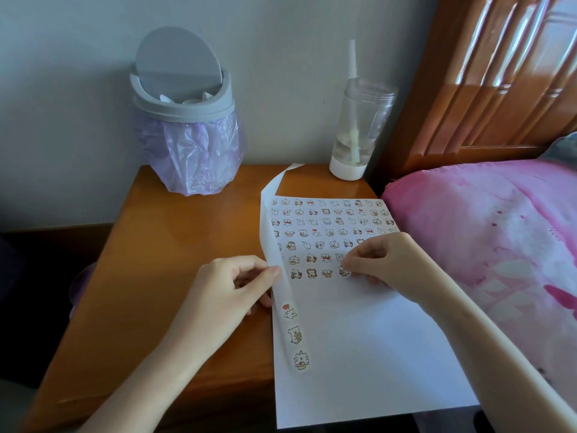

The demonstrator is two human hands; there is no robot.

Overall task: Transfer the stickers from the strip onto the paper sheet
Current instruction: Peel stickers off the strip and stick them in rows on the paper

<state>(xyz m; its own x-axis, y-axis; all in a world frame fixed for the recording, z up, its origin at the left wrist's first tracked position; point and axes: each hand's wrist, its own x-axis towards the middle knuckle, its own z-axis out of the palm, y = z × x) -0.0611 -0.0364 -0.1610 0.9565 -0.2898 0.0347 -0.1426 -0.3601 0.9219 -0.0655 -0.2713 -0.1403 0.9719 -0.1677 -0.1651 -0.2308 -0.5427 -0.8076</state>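
Fingers of the right hand are curled and pinch a small sticker against the paper sheet, at the right end of its nearest filled row. The left hand pinches the strip, whose long axis runs far to near along the sheet's left edge. Three stickers remain on its near part. The next one, a heart sticker, lies to the left of and nearer than the right fingers, just beside the left hand, so the right hand would probably reach leftward.
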